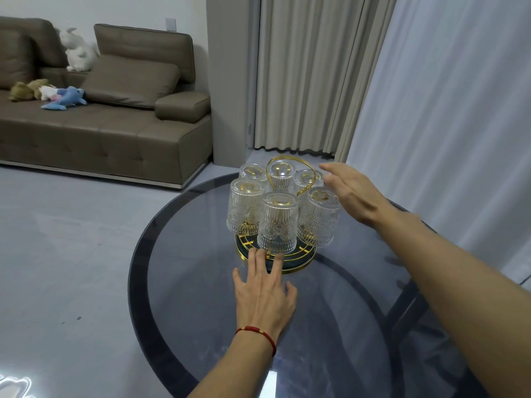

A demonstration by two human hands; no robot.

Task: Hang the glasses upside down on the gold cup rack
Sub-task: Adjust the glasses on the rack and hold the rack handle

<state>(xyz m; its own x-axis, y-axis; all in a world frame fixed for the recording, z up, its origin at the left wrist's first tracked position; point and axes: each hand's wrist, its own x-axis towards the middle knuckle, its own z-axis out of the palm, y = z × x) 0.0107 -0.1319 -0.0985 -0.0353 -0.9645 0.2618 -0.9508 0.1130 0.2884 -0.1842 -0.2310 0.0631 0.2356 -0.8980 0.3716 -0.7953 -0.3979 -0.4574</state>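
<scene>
From the head view, the rack (275, 257) stands on the round glass bench (201, 282), toward its far side, and all six glasses (277, 225) already hang on it upside down, ringed around the looped gold handle (290, 173). I judge the hanging done; what remains is to steady the rack and let go cleanly.

My left hand (263, 294) lies flat on the bench on the near side of the rack, fingers spread and straight, tips touching the rack's gold base rim. It grips nothing. My right hand (349, 193) is beside the rack on its right, fingers straight and relaxed, just beside the right-hand glass; I cannot tell if it touches it.

To do this well I should keep the left fingertips light on the base so the rack does not slide on the slick glass, and draw the right hand away sideways without brushing a glass, since they hang loosely and could knock together.

The glasses are clear, ribbed tumblers with a pressed flower band near the rim, bases up. The rack is gold wire on a dark round tray.
</scene>
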